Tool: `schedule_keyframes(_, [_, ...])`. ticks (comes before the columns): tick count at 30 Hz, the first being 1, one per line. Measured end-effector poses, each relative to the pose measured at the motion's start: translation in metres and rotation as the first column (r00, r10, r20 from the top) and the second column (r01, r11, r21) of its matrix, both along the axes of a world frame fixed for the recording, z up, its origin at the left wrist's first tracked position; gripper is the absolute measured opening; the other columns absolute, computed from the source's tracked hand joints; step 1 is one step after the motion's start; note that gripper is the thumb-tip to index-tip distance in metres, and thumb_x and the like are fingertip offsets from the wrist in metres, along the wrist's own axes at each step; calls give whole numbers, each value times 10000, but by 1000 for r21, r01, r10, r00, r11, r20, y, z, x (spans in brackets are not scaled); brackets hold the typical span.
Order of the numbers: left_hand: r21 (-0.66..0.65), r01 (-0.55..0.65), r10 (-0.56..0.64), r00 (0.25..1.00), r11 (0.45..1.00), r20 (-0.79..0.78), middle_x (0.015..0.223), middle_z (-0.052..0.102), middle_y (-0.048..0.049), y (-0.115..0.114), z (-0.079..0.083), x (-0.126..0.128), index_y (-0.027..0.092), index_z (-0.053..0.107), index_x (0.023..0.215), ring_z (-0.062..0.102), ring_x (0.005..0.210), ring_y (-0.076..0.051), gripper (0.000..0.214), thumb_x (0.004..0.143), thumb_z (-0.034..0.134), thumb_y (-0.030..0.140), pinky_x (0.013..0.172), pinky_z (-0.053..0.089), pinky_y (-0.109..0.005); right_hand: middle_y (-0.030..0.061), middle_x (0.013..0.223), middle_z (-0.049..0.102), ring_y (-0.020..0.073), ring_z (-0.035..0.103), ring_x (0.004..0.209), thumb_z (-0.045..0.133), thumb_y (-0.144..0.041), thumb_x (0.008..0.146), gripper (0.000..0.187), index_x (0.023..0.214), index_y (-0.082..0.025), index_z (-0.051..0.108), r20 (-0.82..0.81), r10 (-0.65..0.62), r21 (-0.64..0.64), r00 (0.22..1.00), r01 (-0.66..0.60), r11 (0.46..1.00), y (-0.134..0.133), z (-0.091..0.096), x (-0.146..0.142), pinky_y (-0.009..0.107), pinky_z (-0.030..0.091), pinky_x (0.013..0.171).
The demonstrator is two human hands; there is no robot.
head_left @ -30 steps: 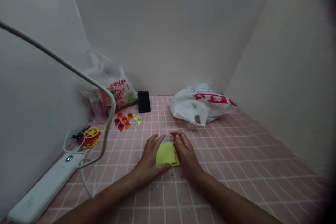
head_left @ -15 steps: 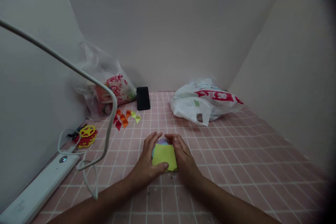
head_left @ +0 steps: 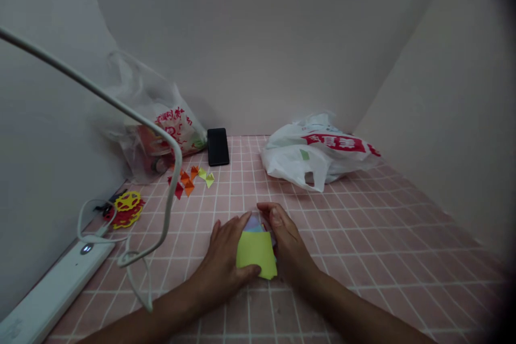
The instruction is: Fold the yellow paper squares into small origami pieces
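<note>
A small stack of paper squares lies between my two hands, low in the middle of the head view. Its top sheet (head_left: 256, 250) is yellow-green; bluish and lilac sheets (head_left: 253, 223) stick out beyond its far edge. My left hand (head_left: 228, 252) holds the stack from the left, thumb pressed on the top sheet near its front edge, fingers along the side. On the other side my right hand (head_left: 292, 244) is cupped against the stack, its fingers bent round the far right corner. Bits of other colours show by the right palm. The undersides of the sheets are hidden.
Folded paper pieces (head_left: 188, 183) in red, orange and yellow lie near a black phone (head_left: 218, 147). Plastic bags stand left (head_left: 161, 129) and right (head_left: 290, 156). Yellow and red cut-outs (head_left: 128, 201), a white power bank (head_left: 60, 285) and a looping cable (head_left: 171, 172) are at left.
The yellow-green top sheet has shifted nearer to me, baring more of the bluish sheets behind it. My left hand has slid slightly nearer. The view has tilted a little.
</note>
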State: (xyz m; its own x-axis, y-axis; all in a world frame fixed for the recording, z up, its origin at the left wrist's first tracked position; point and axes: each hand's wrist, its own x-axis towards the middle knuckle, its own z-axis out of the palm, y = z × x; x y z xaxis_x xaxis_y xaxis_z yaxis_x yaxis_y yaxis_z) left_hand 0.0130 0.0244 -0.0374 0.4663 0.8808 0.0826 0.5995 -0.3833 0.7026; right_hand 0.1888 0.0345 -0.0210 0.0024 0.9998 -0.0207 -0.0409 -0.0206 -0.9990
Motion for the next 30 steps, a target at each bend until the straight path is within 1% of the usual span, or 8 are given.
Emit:
schedule_keyframes(6, [9,113,-113,992,994,-61,1516,403,-102,1,14,0,290,204,1493,326,1411,-274,862,769,641,129,1181,59,-597,72,1107,637,230,604,1031,341,-518,995,387,1105,-226,570,-86,54,15,995,-53,998,1,-6,-1,385,468,903])
schedule_keyframes(8, [9,121,-120,990,993,-73,1505,415,-103,1,14,0,287,206,1494,331,1407,-269,849,781,646,144,1185,60,-589,79,1105,638,239,604,1043,328,-519,993,394,1104,-228,569,-15,73,19,997,-73,997,3,-2,2,406,470,908])
schedule_keyframes(10, [20,117,-115,990,993,-82,1517,397,-107,1,11,-1,280,202,1497,298,1424,-276,832,800,643,165,1186,65,-590,100,1158,623,261,585,1101,426,-502,954,352,1086,-219,587,169,109,48,980,-119,992,6,4,6,439,450,954])
schedule_keyframes(13, [27,99,-97,992,995,-81,1547,351,-116,1,7,-1,267,177,1505,239,1450,-300,828,823,641,200,1179,73,-605,170,1410,481,376,373,1346,757,-484,700,516,1103,-184,637,582,140,110,801,-248,962,8,9,11,545,290,1094])
schedule_keyframes(16, [18,101,-99,993,995,-66,1550,348,-119,2,4,-2,269,145,1512,267,1440,-304,853,823,641,190,1175,66,-614,189,1500,394,403,238,1423,847,-348,609,686,1225,-160,611,784,178,37,595,-332,943,7,7,14,571,211,1129])
schedule_keyframes(20, [27,119,-118,991,992,-63,1548,350,-113,2,3,-3,296,109,1522,276,1435,-296,891,822,646,169,1175,53,-610,194,1472,425,397,278,1406,847,-317,621,689,1243,-147,602,835,215,-13,506,-372,928,6,1,14,559,241,1119])
schedule_keyframes(26, [22,162,-161,986,987,-34,1530,367,-116,4,8,-4,317,104,1526,303,1411,-300,908,823,663,184,1164,57,-623,132,1218,567,318,499,1145,850,-273,606,541,1085,-169,622,818,159,61,553,-358,932,5,8,11,478,390,976])
schedule_keyframes(30, [12,197,-197,980,980,15,1478,419,-97,6,12,-3,356,154,1516,371,1354,-293,886,819,669,174,1161,98,-614,100,1018,599,283,530,946,824,-290,634,420,968,-145,614,832,172,27,527,-349,937,6,15,11,435,431,833])
